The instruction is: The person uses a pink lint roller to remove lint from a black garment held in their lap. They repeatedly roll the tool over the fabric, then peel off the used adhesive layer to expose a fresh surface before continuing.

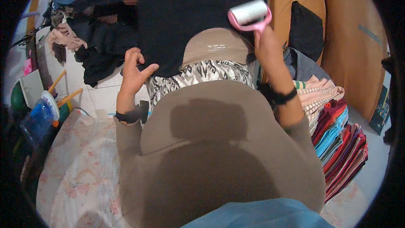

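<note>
My right hand [266,44] grips the pink handle of a lint roller [249,14], its silvery sticky drum resting against the upper right of a black garment [185,12]. My left hand [136,71] pinches the lower left edge of that black garment, holding it up in front of me. A tan garment [215,48] with a small printed label and a black-and-white patterned cloth [202,76] hang just below it, over my lap.
A stack of folded colourful clothes [337,135] sits at my right. A heap of dark and pink clothes [80,29] lies on the white tiled floor at upper left. A blue plastic container [36,120] stands at left. Floral bedding [80,169] spreads under me.
</note>
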